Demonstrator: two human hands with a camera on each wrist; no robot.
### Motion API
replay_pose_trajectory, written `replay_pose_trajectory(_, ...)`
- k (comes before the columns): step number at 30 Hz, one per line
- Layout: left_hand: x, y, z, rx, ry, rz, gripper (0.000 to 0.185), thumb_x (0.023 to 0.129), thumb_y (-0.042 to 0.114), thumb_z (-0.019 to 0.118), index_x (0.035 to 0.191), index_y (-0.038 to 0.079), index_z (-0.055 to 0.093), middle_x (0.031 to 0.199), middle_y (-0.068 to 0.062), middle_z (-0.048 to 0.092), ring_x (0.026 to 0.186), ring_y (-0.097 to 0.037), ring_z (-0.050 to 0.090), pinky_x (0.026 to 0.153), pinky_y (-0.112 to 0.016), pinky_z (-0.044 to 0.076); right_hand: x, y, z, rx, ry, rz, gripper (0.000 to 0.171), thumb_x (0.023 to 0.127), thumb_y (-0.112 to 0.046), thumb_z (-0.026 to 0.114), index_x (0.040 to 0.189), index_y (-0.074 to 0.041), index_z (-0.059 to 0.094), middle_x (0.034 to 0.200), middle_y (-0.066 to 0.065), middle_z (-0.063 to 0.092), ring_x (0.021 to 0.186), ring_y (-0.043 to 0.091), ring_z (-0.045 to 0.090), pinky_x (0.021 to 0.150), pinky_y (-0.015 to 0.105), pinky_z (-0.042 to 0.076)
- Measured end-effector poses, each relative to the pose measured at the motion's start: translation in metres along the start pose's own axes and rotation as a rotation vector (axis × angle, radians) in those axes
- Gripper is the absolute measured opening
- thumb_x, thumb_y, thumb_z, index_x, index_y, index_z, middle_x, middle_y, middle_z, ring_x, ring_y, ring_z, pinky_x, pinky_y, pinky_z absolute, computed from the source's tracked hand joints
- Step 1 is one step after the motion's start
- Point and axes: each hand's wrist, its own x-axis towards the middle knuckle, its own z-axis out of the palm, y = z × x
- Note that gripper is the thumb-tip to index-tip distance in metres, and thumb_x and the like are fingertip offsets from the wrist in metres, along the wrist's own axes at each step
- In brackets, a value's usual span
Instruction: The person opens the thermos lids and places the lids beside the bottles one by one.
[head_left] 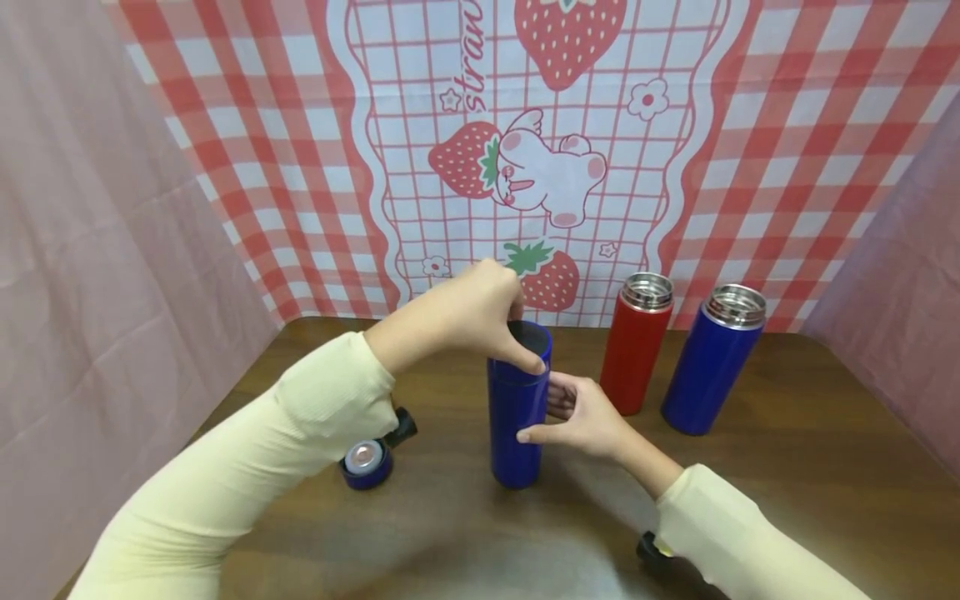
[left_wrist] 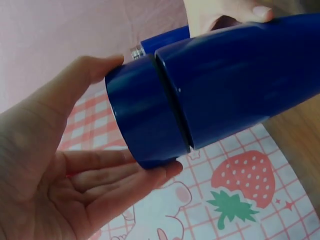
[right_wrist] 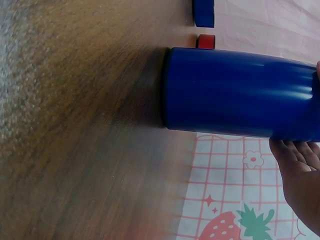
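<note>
A blue thermos bottle [head_left: 515,433] stands upright on the table in the head view. From above, my left hand [head_left: 480,304] grips its blue lid [left_wrist: 145,110], thumb on the near side. The left wrist view shows a thin dark seam between lid and body, with the fingers under the lid's edge. My right hand [head_left: 588,421] holds the body lower down, thumb in front and the other fingers partly hidden behind it. In the right wrist view the bottle's base [right_wrist: 170,87] is close to the table.
A lidless red thermos [head_left: 633,358] and a lidless blue thermos [head_left: 708,371] stand to the right, steel mouths showing. A loose blue lid [head_left: 366,467] lies inner side up on the wooden table [head_left: 450,542], left of the bottle. Behind hangs a strawberry-print cloth [head_left: 420,100].
</note>
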Motion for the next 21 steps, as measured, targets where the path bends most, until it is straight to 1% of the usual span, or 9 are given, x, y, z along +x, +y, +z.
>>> replay_pose_trajectory(3,-0.002,0.003,0.001,0.02,0.019,-0.035,0.048,0.067,0.053,0.081,0.073,0.008,0.067,0.069,0.0,0.064,0.057,-0.008,0.054,0.052,-0.017,0.049,0.0,0.001,0.001,0.009,0.0,-0.003,0.068,0.074,-0.015,0.082,0.132,0.003,0.052,0.123,0.022,0.065,0.116,0.03,0.064,0.096,0.032,0.053)
replay_pose_trajectory(8,-0.005,0.009,0.005,0.005,0.053,-0.08,0.054,0.068,0.052,0.081,0.062,0.012,0.046,0.058,0.004,0.04,0.05,-0.006,0.035,0.044,-0.016,0.033,-0.001,0.003,-0.001,-0.018,0.01,-0.027,0.064,0.074,-0.014,0.082,0.128,0.005,0.054,0.118,0.023,0.067,0.107,0.01,0.067,0.093,0.031,0.055)
replay_pose_trajectory(10,-0.005,0.011,0.007,-0.003,0.065,-0.102,0.058,0.068,0.054,0.081,0.061,0.013,0.04,0.058,0.005,0.033,0.05,-0.007,0.03,0.043,-0.017,0.03,-0.002,0.004,-0.002,-0.032,0.014,-0.037,0.063,0.074,-0.014,0.082,0.127,0.006,0.055,0.117,0.023,0.068,0.104,0.003,0.067,0.092,0.031,0.055)
replay_pose_trajectory(11,-0.006,0.012,0.007,-0.003,0.073,-0.114,0.059,0.068,0.055,0.08,0.061,0.014,0.038,0.058,0.005,0.031,0.05,-0.007,0.029,0.043,-0.017,0.029,-0.002,0.005,-0.002,-0.033,0.015,-0.035,0.063,0.074,-0.014,0.082,0.127,0.006,0.055,0.117,0.023,0.068,0.103,0.003,0.067,0.092,0.031,0.055)
replay_pose_trajectory(13,-0.007,0.013,0.009,0.002,0.093,-0.136,0.061,0.067,0.059,0.079,0.06,0.014,0.038,0.058,0.005,0.029,0.051,-0.007,0.029,0.043,-0.018,0.028,-0.002,0.005,-0.003,-0.04,0.012,-0.035,0.064,0.074,-0.014,0.082,0.127,0.006,0.054,0.117,0.023,0.068,0.104,0.005,0.067,0.092,0.032,0.055)
replay_pose_trajectory(16,-0.008,0.012,0.01,0.024,0.127,-0.148,0.065,0.067,0.064,0.076,0.057,0.015,0.035,0.056,0.006,0.026,0.05,-0.007,0.026,0.043,-0.019,0.024,-0.001,0.005,-0.001,-0.041,0.011,-0.026,0.064,0.074,-0.015,0.082,0.127,0.005,0.054,0.118,0.022,0.068,0.107,0.015,0.068,0.093,0.032,0.055)
replay_pose_trajectory(18,-0.01,0.01,0.011,0.021,0.139,-0.145,0.067,0.066,0.066,0.076,0.055,0.015,0.033,0.054,0.006,0.024,0.05,-0.007,0.024,0.042,-0.019,0.022,0.0,0.005,0.0,-0.047,0.011,-0.028,0.064,0.074,-0.016,0.082,0.127,0.006,0.054,0.118,0.023,0.067,0.109,0.023,0.068,0.093,0.032,0.055)
replay_pose_trajectory(20,-0.011,0.007,0.012,-0.004,0.124,-0.128,0.067,0.066,0.066,0.076,0.056,0.013,0.036,0.054,0.005,0.027,0.05,-0.006,0.024,0.043,-0.019,0.022,-0.001,0.004,0.0,-0.05,0.019,-0.029,0.066,0.073,-0.016,0.083,0.128,0.007,0.053,0.118,0.024,0.067,0.111,0.027,0.067,0.092,0.033,0.055)
replay_pose_trajectory(21,-0.012,0.004,0.013,-0.022,0.108,-0.113,0.063,0.066,0.065,0.076,0.058,0.011,0.045,0.054,0.005,0.035,0.051,-0.005,0.029,0.044,-0.017,0.026,-0.001,0.005,0.0,-0.052,0.025,-0.029,0.066,0.073,-0.016,0.083,0.128,0.008,0.053,0.118,0.024,0.067,0.111,0.028,0.066,0.092,0.033,0.055)
